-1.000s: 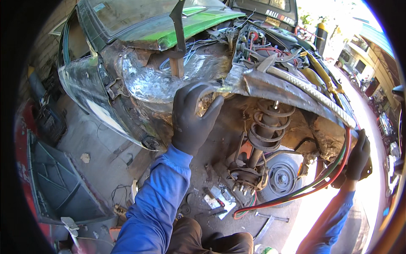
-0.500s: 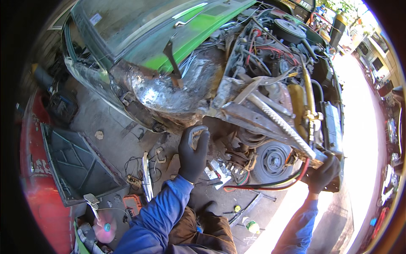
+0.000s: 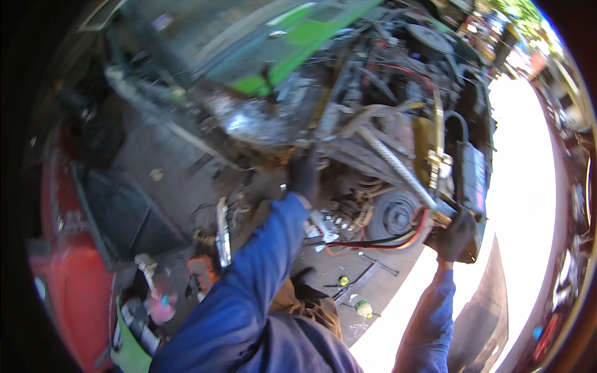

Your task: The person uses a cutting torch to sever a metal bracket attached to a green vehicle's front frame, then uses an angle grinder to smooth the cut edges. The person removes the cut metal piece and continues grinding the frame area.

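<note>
My left hand (image 3: 303,177), in a dark glove, reaches under the edge of the rusty, bare-metal inner fender (image 3: 249,127). Blur and the car's body hide its fingers. My right hand (image 3: 457,235), gloved too, is closed at the car's front corner. It is at the lower end of a long, ridged metal handle (image 3: 395,160) that slants across the front of the engine bay. A brass fitting (image 3: 442,220) and red, yellow and black hoses (image 3: 398,240) are beside this hand; what exactly it grips is hidden. Brass valves on a tube (image 3: 439,163) stand just above.
The engine bay, with a round air cleaner (image 3: 429,38), lies beyond. Below is a wheel (image 3: 396,214). A clear bottle (image 3: 360,306) and a cross-shaped wrench (image 3: 367,276) lie on the floor. To the left are a dark panel (image 3: 124,214), a red car body (image 3: 74,280) and a pink-bladed fan (image 3: 160,306).
My left hand has moved up and right, from below the fender to its edge, and is more blurred. The view has shifted; my right hand keeps its place at the front corner.
</note>
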The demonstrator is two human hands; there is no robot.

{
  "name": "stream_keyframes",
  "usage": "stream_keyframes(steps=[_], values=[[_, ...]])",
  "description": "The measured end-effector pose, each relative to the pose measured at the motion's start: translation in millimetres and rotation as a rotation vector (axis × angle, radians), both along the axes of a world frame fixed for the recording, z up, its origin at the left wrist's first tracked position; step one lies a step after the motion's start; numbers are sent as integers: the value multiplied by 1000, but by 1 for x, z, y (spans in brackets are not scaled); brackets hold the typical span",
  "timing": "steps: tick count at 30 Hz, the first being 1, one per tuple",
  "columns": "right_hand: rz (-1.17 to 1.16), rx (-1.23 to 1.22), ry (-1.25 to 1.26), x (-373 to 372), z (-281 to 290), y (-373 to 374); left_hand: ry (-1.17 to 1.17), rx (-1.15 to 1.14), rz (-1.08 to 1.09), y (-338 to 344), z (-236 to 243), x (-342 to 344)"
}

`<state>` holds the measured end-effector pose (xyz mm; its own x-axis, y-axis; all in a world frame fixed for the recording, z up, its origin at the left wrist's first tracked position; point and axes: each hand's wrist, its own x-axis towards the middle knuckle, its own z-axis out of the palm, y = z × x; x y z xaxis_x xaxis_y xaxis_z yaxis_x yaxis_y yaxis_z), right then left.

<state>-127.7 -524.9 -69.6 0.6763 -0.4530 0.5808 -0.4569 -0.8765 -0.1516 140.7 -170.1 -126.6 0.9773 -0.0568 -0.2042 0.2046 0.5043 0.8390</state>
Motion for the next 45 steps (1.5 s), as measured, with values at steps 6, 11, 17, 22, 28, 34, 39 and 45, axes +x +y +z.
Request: stream_keyframes(steps=[6, 11, 17, 22, 28, 34, 39, 45], values=[[81, -271, 263, -10, -3, -12, -75, 262, -4, 5, 1, -1], [21, 0, 333, -13, 2, -35, -111, 237, 85, -1, 16, -3], [-51, 206, 364, -13, 18, -51, -115, 120, 100, -7, 12, -9], [-81, 354, 391, -15, 24, -58, -95, -45, 154, -8, 16, -8], [-145, 212, 521, -24, 19, -82, 30, 117, 187, -20, 21, -17], [-99, 144, 526, -25, 27, -81, 69, 229, 293, -30, 24, -22], [-53, 14, 586, -28, 30, -99, 54, 334, 446, -43, 25, -25], [70, 87, 504, -33, 23, -128, -203, 258, 532, -66, 1, -92]])
